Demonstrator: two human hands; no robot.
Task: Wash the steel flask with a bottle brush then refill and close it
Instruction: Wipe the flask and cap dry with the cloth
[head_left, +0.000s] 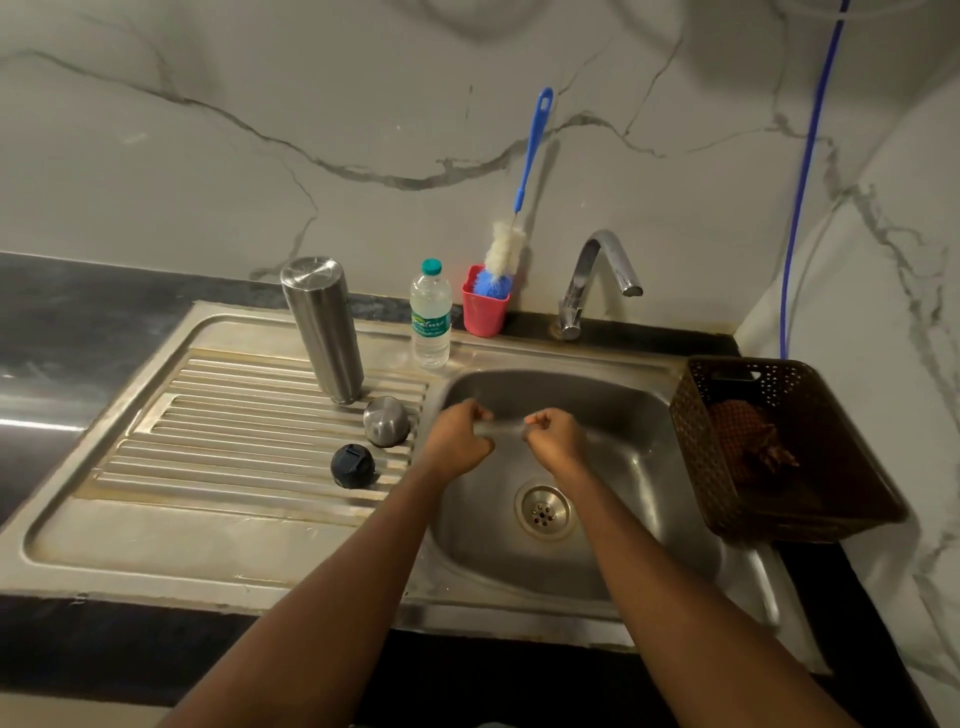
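Observation:
The steel flask (323, 327) stands on the ribbed drainboard (249, 441), left of the basin. Its steel cap (386, 421) and black inner lid (352, 466) lie in front of it. The blue-handled bottle brush (511, 244) sits head down in a red cup (483, 309) against the wall. My left hand (457, 441) and my right hand (556, 436) hover over the sink basin (623, 467), fingers curled. A blurred pale grey strip (501, 427) spans between them, pinched at each end. I cannot tell what it is.
A plastic water bottle (430, 314) with a green cap stands beside the red cup. No water runs from the chrome tap (597, 280). A brown perforated basket (779, 447) holding a brown cloth rests on the sink's right rim. A blue hose (805, 182) hangs down the wall.

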